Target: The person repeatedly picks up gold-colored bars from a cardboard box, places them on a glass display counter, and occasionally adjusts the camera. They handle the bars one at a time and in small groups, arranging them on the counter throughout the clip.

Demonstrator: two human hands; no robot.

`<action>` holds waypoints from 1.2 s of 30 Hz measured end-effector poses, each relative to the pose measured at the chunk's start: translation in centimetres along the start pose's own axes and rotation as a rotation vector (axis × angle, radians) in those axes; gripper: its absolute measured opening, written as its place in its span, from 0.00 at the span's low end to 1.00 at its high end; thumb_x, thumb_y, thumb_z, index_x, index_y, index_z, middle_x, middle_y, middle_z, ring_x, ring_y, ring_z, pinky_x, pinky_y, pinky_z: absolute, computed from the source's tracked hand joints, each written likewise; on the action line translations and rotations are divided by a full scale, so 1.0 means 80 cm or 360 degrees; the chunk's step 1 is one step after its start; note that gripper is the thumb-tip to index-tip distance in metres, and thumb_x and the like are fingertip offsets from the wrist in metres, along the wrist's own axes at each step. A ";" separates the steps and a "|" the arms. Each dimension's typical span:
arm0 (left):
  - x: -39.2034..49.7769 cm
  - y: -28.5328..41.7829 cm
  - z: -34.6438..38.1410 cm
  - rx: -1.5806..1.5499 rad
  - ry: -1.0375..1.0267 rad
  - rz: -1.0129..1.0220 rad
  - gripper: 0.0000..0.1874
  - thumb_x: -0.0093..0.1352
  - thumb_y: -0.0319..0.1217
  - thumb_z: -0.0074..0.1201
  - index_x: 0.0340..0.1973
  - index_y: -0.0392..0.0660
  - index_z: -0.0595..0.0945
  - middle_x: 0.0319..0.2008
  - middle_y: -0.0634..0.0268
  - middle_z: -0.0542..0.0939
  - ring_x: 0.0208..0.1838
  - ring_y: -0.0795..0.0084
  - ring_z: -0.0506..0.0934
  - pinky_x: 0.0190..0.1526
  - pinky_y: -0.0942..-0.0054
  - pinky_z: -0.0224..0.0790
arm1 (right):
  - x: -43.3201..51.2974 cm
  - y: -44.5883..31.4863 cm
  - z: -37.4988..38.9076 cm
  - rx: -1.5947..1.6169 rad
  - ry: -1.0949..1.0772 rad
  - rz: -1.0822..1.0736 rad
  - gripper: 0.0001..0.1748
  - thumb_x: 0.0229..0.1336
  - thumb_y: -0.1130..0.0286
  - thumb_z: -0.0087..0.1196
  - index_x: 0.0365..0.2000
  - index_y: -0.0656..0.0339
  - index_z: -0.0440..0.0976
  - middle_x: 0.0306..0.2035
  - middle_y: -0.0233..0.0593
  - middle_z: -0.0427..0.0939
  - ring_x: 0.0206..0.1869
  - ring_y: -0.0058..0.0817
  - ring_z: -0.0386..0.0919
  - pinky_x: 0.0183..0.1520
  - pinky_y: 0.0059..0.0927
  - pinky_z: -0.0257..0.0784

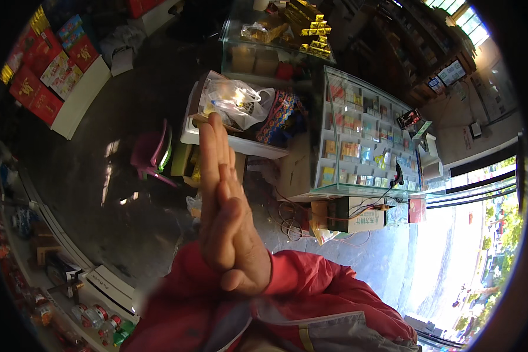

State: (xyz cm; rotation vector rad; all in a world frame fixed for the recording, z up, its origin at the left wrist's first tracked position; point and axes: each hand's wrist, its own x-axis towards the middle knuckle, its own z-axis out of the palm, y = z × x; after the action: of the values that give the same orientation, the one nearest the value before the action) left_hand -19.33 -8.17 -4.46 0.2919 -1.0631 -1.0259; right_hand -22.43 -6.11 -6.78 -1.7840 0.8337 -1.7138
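My left hand (210,185) and my right hand (251,251) are pressed together palm to palm in front of my chest. The straight fingers point away from me, held close to one another. Neither hand shows an object in it, though the space between the palms is hidden. Red jacket sleeves (308,270) cover both wrists. Beyond the fingertips, a cardboard box (198,103) holds a clear plastic bag (242,105). Beside it lies a patterned cloth (279,116). The fingers overlap the near edge of this box in the view.
A glass display case (369,145) with small packs stands right, cartons (361,213) and loose cables (290,224) below it. A purple plastic chair (152,152) stands left. Red gift boxes (35,94) are at far left, bottles (94,317) at lower left. Bright daylight enters at right.
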 end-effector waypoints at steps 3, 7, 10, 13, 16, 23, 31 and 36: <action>-0.020 -0.007 -0.007 -0.0039 -0.0323 -0.0194 0.28 0.73 0.40 0.35 0.60 0.30 0.60 0.66 0.36 0.48 0.69 0.41 0.43 0.68 0.53 0.30 | -0.015 0.003 0.002 0.0013 -0.0011 0.0061 0.53 0.60 0.34 0.31 0.67 0.70 0.36 0.71 0.59 0.34 0.74 0.46 0.32 0.72 0.39 0.26; -0.058 -0.040 -0.003 -0.1656 -0.0343 -0.0449 0.26 0.73 0.35 0.36 0.63 0.34 0.57 0.66 0.48 0.51 0.69 0.56 0.50 0.68 0.62 0.38 | -0.038 0.010 0.005 0.0093 -0.0137 0.0120 0.51 0.62 0.36 0.30 0.68 0.68 0.35 0.71 0.59 0.32 0.74 0.43 0.30 0.72 0.38 0.24; -0.071 -0.056 -0.011 -0.2587 -0.0360 -0.0527 0.29 0.74 0.36 0.35 0.65 0.35 0.49 0.69 0.53 0.45 0.71 0.61 0.45 0.69 0.65 0.36 | -0.054 0.024 0.013 0.0097 -0.0267 0.0220 0.49 0.63 0.37 0.30 0.68 0.68 0.35 0.71 0.59 0.33 0.74 0.43 0.31 0.72 0.38 0.25; -0.070 -0.050 -0.032 -0.0498 -0.0509 -0.0599 0.40 0.75 0.46 0.35 0.69 0.34 0.37 0.73 0.51 0.30 0.76 0.59 0.30 0.72 0.62 0.23 | -0.073 0.038 0.020 0.0105 -0.0387 0.0309 0.48 0.63 0.38 0.30 0.68 0.68 0.36 0.71 0.59 0.34 0.74 0.43 0.32 0.72 0.38 0.25; -0.064 -0.045 -0.057 -0.0556 -0.0227 -0.0586 0.43 0.74 0.49 0.37 0.70 0.36 0.37 0.73 0.52 0.31 0.76 0.58 0.31 0.72 0.66 0.25 | -0.087 0.054 0.026 0.0105 -0.0480 0.0391 0.47 0.64 0.40 0.30 0.68 0.67 0.37 0.71 0.59 0.35 0.74 0.43 0.32 0.72 0.38 0.26; -0.072 -0.072 -0.128 0.0136 -0.0108 -0.0634 0.43 0.73 0.50 0.38 0.70 0.40 0.39 0.74 0.54 0.33 0.75 0.51 0.32 0.72 0.64 0.30 | -0.105 0.092 0.045 0.0090 -0.0633 0.0539 0.45 0.65 0.43 0.30 0.68 0.67 0.38 0.71 0.58 0.37 0.74 0.43 0.34 0.72 0.39 0.28; -0.067 -0.102 -0.169 -0.0068 0.0275 -0.0266 0.36 0.76 0.47 0.32 0.70 0.38 0.44 0.73 0.50 0.36 0.75 0.49 0.38 0.71 0.61 0.33 | -0.098 0.116 0.074 0.0047 -0.0705 0.0625 0.42 0.66 0.46 0.30 0.68 0.67 0.40 0.71 0.57 0.39 0.74 0.43 0.36 0.72 0.39 0.30; -0.079 -0.128 -0.197 -0.0255 0.0217 -0.0535 0.41 0.73 0.51 0.35 0.71 0.44 0.40 0.74 0.51 0.34 0.76 0.61 0.34 0.72 0.66 0.26 | -0.080 0.149 0.096 -0.0080 -0.0665 0.0720 0.40 0.67 0.48 0.30 0.68 0.67 0.41 0.71 0.57 0.40 0.74 0.43 0.37 0.73 0.39 0.31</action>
State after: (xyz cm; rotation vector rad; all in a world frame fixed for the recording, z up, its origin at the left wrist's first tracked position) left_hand -12.52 -12.52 -22.58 0.4131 -0.8184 -1.3643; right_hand -15.68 -9.76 -20.34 -1.7312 0.9996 -0.9992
